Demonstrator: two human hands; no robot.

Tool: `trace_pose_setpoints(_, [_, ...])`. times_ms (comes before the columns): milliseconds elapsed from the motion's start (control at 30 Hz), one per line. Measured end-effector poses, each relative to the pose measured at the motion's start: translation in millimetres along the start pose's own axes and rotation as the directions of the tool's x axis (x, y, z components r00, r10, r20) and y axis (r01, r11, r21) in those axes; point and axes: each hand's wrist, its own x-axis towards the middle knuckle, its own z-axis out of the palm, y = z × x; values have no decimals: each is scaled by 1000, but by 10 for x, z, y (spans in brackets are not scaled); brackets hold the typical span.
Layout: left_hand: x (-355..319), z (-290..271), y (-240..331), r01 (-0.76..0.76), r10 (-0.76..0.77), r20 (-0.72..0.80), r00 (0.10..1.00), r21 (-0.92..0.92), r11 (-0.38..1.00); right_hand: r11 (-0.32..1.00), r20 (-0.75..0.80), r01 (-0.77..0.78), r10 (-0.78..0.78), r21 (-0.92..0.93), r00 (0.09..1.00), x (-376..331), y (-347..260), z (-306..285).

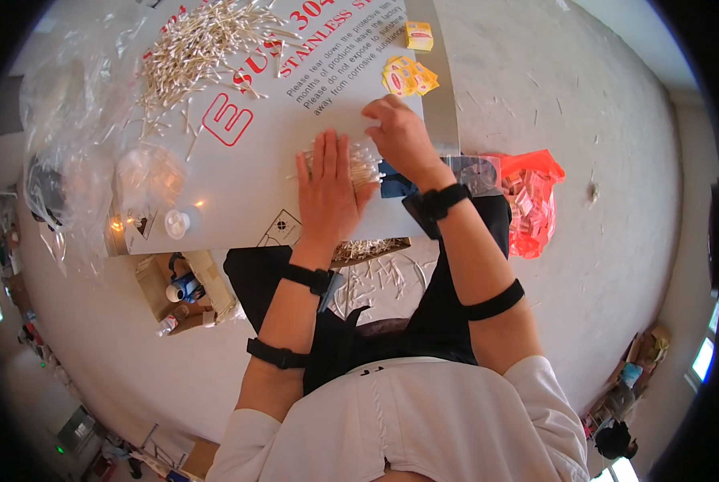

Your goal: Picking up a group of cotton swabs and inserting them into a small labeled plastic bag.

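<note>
- The left hand (pixel 330 189) lies palm down, fingers together and thumb apart, on a bunch of swabs (pixel 365 167) toward the near side of the table (pixel 247 193)
- The right hand (pixel 401 140), just beside it, has curled fingers; I cannot tell whether they pinch anything
- The bunch could fan out if the left palm pressed unevenly, as the sticks look loose
- The yellow cards (pixel 408 76), beyond the right hand near the right edge, might slide off if a knuckle caught them
- The printed top looks smooth, so light things may skid
- Far left lies a loose pile (pixel 207 52) of swabs; near left stands a white tub (pixel 177 224)
- A red bag (pixel 548 210) sits right of the table; the grey floor (pixel 608 136) has scattered bits
</note>
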Motion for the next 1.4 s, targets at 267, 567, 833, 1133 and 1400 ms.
trace_pose_setpoints(267, [-52,-98,23,-86,81,112,990,44,995,877,-308,-179,338,446,889,-771,-259,129])
trace_pose_setpoints(567, [306,-166,-108,-164,159,57,986,96,982,795,-316,-145,391,589,865,-799,-311,294])
trace_pose_setpoints(833, [29,-48,-363,72,-460,-305,834,-766,639,724,-309,-87,396,684,865,-567,-259,356])
trace_pose_setpoints(1133, [260,83,-94,-91,-436,-291,852,-901,424,685,-245,-119,409,718,879,-491,-219,370])
trace_pose_setpoints(1400, [222,-15,-368,160,-261,-394,881,-271,949,996,-271,-40,18,-75,962,-379,-119,190])
